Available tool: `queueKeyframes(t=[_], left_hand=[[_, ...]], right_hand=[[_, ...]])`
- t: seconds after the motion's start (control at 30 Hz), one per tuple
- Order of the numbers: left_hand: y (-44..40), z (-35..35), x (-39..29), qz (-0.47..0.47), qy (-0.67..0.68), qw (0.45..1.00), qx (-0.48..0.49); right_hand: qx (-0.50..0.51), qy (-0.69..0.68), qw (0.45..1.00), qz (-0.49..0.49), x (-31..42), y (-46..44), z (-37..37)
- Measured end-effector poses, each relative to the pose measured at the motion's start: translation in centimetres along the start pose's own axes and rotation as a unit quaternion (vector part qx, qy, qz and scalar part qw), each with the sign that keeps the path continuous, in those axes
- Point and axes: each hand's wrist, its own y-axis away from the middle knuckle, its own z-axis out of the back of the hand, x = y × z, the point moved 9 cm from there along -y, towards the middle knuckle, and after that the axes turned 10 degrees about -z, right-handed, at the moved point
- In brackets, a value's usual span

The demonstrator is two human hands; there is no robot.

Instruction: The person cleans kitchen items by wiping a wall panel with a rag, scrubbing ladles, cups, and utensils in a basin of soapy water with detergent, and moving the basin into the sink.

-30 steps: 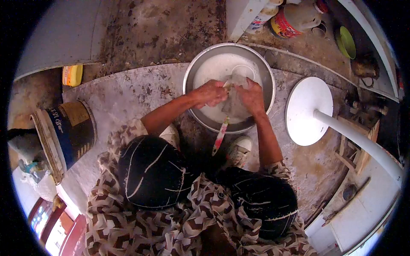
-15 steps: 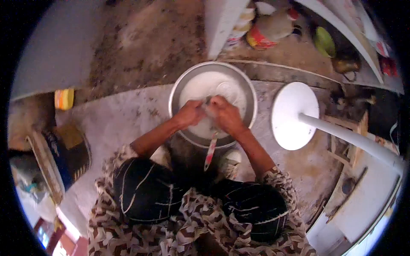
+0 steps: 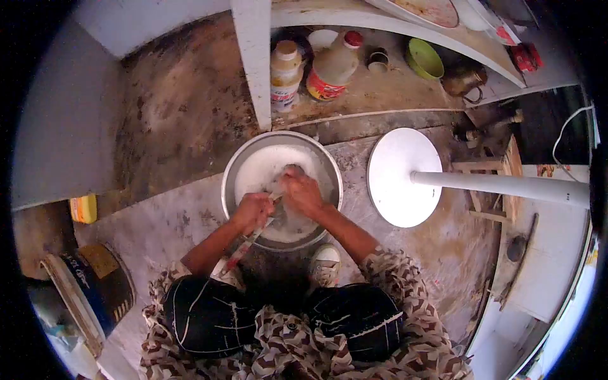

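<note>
A metal basin [image 3: 229, 166] of whitish, foamy water stands on the floor in front of my feet. My left hand [image 3: 254, 212] is closed around a long, slim utensil [image 3: 239, 252] with a red-and-white handle, which slants down toward my left shoe. Over the water, my right hand [image 3: 303, 195] is closed at the utensil's upper end. That end is hidden by my fingers, so its kind cannot be made out. Something dark shows by my right fingertips, too blurred to name.
Right of the basin is a white round base with a pole [image 3: 396, 190]. Beyond, a shelf holds a red-capped bottle [image 3: 335, 66], another bottle [image 3: 286, 73] and a green bowl [image 3: 424, 58]. A wooden stool [image 3: 506, 171] stands right; a dark bucket [image 3: 104, 278] and yellow container [image 3: 83, 209] are left.
The view has shifted, so the basin appears lower and further left. The utensil's handle has swung from pointing straight toward me to slanting left, and my left hand now grips it.
</note>
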Motion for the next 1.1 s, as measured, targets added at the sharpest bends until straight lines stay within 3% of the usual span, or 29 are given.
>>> queueKeyframes(t=[0.07,0.1,0.17,0.2,0.23,0.27,0.3,0.33,0.4,0.43,0.5,0.53,0.57,0.63,0.67,0.77,0.83,0.9,0.93,0.97,1.03,1.07,1.1], left_hand=[[-0.4,0.0,0.6,-0.001,0.081,0.997,0.012],[-0.5,-0.5,-0.1,-0.005,0.120,0.993,0.020],[-0.4,0.5,-0.6,-0.042,0.047,0.997,-0.044],[-0.7,1.2,0.5,-0.039,0.040,0.997,-0.054],[-1.2,2.0,1.3,-0.035,0.034,0.997,-0.064],[-1.3,3.1,1.5,-0.022,-0.048,0.995,-0.080],[-1.9,3.9,0.9,-0.103,-0.152,0.981,-0.059],[-2.6,4.5,0.7,-0.187,-0.252,0.949,-0.038],[-2.5,3.7,-1.6,-0.261,-0.367,0.893,-0.022],[-2.5,4.2,-2.0,-0.252,-0.385,0.888,-0.029],[-1.8,4.0,-3.4,-0.289,-0.460,0.838,-0.047],[-1.1,3.3,-3.9,-0.335,-0.514,0.788,-0.054],[-0.4,2.5,-4.2,-0.377,-0.566,0.731,-0.061],[-1.0,4.4,-2.7,-0.270,-0.494,0.819,-0.115],[-1.2,5.3,-1.6,-0.212,-0.453,0.854,-0.140],[-2.3,6.2,0.8,-0.144,-0.526,0.819,-0.177],[-4.2,6.7,2.8,-0.282,-0.653,0.692,-0.119],[-3.2,3.9,1.3,-0.364,-0.686,0.625,-0.080],[-2.3,2.7,0.1,-0.381,-0.668,0.634,-0.075],[-1.2,0.9,-2.0,-0.396,-0.651,0.644,-0.070],[-2.8,1.4,-2.8,-0.212,-0.593,0.775,-0.051],[-3.0,2.9,-2.1,-0.106,-0.553,0.825,-0.047],[-3.8,4.7,-1.1,-0.224,-0.452,0.863,-0.037]], right_hand=[[-0.012,0.084,0.995,-0.049,0.0,-0.6,1.2],[-0.015,0.053,0.998,-0.021,0.8,-0.5,1.1],[-0.016,-0.006,0.999,0.034,2.3,0.9,0.3],[0.016,0.027,1.000,-0.002,3.3,0.6,0.4],[0.037,-0.036,0.999,-0.001,3.0,0.5,0.4],[0.056,-0.100,0.993,0.000,2.7,0.4,0.4],[0.075,-0.165,0.983,0.001,2.3,0.4,0.0],[0.094,-0.128,0.987,-0.010,0.6,0.3,-1.8],[0.209,-0.113,0.971,-0.033,-0.2,0.3,-2.5],[0.267,-0.105,0.957,-0.045,-0.5,0.7,-2.9],[0.160,-0.073,0.984,0.012,-2.1,0.8,-2.9],[0.103,-0.054,0.992,0.041,-2.1,0.6,-1.8],[0.050,-0.027,0.998,-0.016,-3.7,0.6,-0.8],[-0.051,0.022,0.989,-0.135,-4.0,0.9,3.3],[-0.048,0.055,0.980,-0.188,-4.1,0.9,4.2],[-0.125,0.180,0.963,-0.157,-4.8,1.4,2.4],[-0.070,0.195,0.962,-0.175,-4.4,1.9,1.2],[-0.017,0.193,0.966,-0.170,-4.3,2.0,-1.0],[0.054,0.179,0.969,-0.163,-4.3,2.2,-2.4],[0.050,0.149,0.970,-0.185,-4.7,2.1,-2.4],[0.046,0.082,0.970,-0.226,-5.7,1.6,-3.3],[-0.057,0.020,0.995,-0.086,-6.1,1.5,-3.2],[-0.155,-0.053,0.985,0.052,-8.0,3.2,-3.6]])
